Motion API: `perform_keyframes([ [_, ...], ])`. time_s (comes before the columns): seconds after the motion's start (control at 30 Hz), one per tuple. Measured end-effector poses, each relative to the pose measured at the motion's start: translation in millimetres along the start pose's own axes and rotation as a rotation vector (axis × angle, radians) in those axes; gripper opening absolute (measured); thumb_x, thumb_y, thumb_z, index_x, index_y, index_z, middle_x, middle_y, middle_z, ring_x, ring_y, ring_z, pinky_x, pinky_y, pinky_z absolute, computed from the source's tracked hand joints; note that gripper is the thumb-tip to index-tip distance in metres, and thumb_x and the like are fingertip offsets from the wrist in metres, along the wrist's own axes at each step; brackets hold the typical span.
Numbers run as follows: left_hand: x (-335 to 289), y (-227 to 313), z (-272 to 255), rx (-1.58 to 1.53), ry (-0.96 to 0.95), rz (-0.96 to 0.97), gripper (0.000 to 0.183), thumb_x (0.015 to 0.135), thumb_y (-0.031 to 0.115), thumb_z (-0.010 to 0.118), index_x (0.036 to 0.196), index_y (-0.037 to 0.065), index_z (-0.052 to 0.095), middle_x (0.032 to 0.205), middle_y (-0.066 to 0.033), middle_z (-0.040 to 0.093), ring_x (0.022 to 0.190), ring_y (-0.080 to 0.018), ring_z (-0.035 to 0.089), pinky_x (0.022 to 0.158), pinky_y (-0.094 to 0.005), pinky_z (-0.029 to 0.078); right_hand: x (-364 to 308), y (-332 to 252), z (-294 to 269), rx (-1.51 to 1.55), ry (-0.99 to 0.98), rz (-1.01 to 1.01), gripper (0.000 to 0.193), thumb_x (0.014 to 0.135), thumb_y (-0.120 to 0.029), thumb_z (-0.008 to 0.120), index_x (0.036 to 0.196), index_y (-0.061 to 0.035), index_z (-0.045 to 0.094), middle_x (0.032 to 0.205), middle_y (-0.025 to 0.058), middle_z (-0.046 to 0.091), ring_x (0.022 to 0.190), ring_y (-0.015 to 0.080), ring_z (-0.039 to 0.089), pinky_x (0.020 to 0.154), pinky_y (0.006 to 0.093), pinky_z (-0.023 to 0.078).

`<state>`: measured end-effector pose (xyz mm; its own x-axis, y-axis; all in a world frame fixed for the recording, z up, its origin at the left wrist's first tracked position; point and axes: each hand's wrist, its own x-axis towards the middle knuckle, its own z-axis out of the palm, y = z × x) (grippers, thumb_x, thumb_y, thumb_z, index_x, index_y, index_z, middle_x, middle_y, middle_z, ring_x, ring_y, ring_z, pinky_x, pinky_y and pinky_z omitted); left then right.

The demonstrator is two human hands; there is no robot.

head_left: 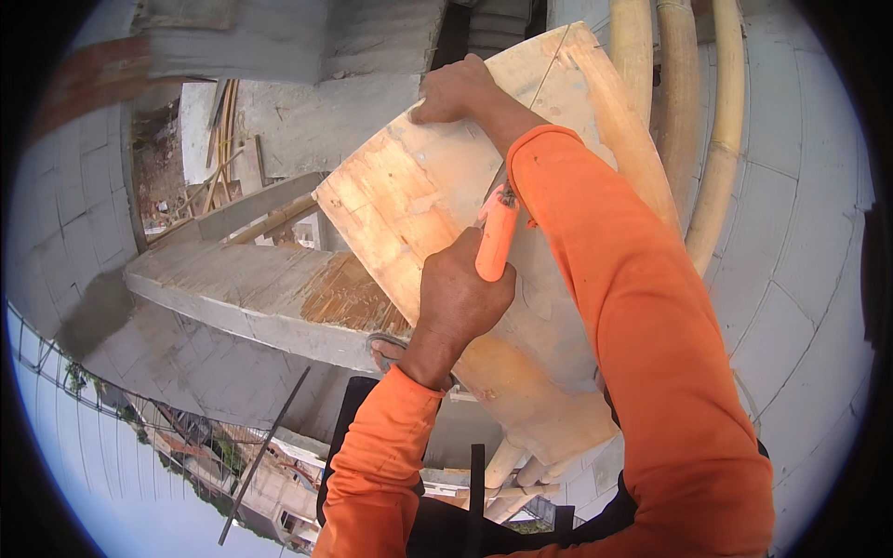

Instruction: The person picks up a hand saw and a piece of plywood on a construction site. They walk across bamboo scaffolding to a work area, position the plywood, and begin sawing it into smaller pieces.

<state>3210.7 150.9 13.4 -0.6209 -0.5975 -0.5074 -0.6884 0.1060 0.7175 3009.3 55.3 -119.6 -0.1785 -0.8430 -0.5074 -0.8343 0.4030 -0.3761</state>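
A pale plywood board point(391, 205), scuffed and stained, lies tilted in front of me, with a thin dark line point(551, 70) running across it. My left hand point(463, 293) is closed around the orange handle point(498, 237) of what looks like a handsaw. Its blade is seen nearly edge-on and mostly hidden by my right forearm. Reaching across the board, my right hand point(456, 90) grips its far left edge, fingers curled over the rim. Both arms are in orange sleeves.
Bamboo poles point(721, 139) stand along the right beside a grey block wall point(791, 232). Left of the board runs a concrete ledge point(223, 279) with a sandalled foot point(386, 352) at its end. A dark rod point(265, 456) slants below, with buildings and sky beyond.
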Motion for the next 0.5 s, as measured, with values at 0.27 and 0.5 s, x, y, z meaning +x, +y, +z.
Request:
perform_keyframes([
  [0.27, -179.1, 18.2, -114.4, 0.135, -0.074, -0.069, 0.028, 0.066, -0.001, 0.059, 0.092, -0.005, 0.067, 0.065, -0.0077, 0.06, 0.055, -0.0157, 0.059, 0.056, -0.0271, 0.047, -16.6, 11.8, 3.3, -0.02, 0.005, 0.074, 0.045, 0.076, -0.053, 0.057, 0.099, -0.0179, 0.074, 0.092, 0.0058, 0.071, 0.086, 0.0208, 0.064, 0.08, 0.0381, 0.031],
  [0.5, -89.7, 1.2, -65.8, 0.042, -0.023, -0.17, 0.015, 0.069, 0.007, 0.067, 0.082, -0.001, 0.063, 0.065, -0.0053, 0.059, 0.054, -0.0135, 0.054, 0.053, -0.0272, 0.045, 5.4, 5.4, 15.4, 0.003, 0.012, 0.037, 0.043, 0.075, -0.051, 0.057, 0.099, -0.0189, 0.074, 0.092, 0.0059, 0.071, 0.09, 0.021, 0.064, 0.083, 0.0416, 0.029],
])
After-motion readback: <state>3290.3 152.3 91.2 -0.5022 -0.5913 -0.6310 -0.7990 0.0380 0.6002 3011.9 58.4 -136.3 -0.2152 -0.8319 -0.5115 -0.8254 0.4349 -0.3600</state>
